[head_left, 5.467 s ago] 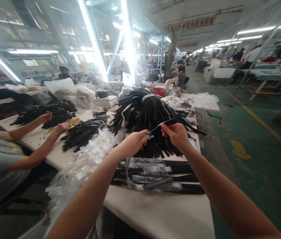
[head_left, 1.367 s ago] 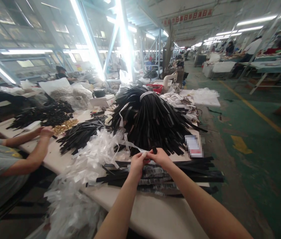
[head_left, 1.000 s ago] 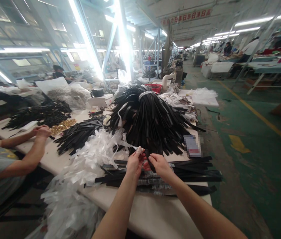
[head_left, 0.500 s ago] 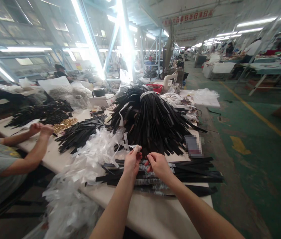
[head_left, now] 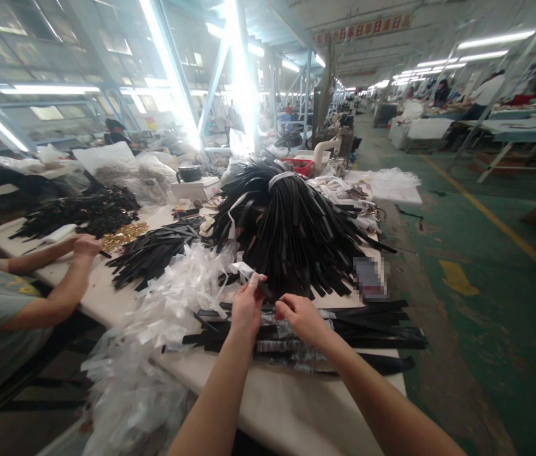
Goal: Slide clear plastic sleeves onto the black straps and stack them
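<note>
My left hand (head_left: 246,308) is closed in a pinch on a black strap (head_left: 265,289), whose short visible part points toward my right hand. A white strip (head_left: 243,270), plastic or paper, sticks out beyond the left fingertips. Close beside it, my right hand (head_left: 300,315) has its thumb and fingers pressed together; whatever is between them is hidden. Beneath both hands lie flat black straps (head_left: 367,326), wrapped at their middle in clear film. Just beyond, a big tied bundle of black straps (head_left: 291,234) fans out over the table.
White plastic strips (head_left: 177,291) pile up at the left and hang over the table edge (head_left: 268,405). Loose black straps (head_left: 158,247) and gold-coloured pieces (head_left: 125,235) lie farther left, near a co-worker's hands (head_left: 86,246). A blurred flat object (head_left: 369,277) rests at the right edge.
The white strip at my left fingertips has swung up and shows broader, and the black strap now shows between my hands. The co-worker's hands have drawn together.
</note>
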Available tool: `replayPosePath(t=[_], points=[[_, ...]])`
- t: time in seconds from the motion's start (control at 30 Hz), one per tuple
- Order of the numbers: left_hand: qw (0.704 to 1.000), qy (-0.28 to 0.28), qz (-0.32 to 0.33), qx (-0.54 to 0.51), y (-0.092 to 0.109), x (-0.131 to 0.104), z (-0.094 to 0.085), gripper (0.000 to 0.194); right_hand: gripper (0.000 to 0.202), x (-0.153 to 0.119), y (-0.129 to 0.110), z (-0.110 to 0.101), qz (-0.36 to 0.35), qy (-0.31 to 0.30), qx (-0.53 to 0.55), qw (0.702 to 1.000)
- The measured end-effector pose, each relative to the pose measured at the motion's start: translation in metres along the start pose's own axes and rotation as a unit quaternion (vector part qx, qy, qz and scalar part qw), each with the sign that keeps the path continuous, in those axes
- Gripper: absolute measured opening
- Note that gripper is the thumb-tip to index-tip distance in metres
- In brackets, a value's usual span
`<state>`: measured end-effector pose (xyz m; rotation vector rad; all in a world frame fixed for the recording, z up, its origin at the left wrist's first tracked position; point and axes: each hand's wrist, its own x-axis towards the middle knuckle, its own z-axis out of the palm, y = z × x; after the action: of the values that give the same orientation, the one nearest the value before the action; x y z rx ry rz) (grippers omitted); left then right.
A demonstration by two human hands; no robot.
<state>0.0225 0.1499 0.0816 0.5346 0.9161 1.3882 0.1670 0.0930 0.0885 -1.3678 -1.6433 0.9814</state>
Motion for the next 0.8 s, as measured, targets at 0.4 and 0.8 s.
replayPosePath(t=[0.4, 0.8], points=[[0.998, 0.046, 0.038, -0.020, 0.001, -0.031, 0.014, 0.027, 0.029, -0.017, -0.020, -0.007, 0.014, -0.066, 0.018, 0.998], [0.990, -0.097, -0.104, 0.018, -0.005, -0.036, 0.024, 0.049, 0.035, -0.015, -0.006, -0.004, 0.045, -0.047, 0.109, 0.992]])
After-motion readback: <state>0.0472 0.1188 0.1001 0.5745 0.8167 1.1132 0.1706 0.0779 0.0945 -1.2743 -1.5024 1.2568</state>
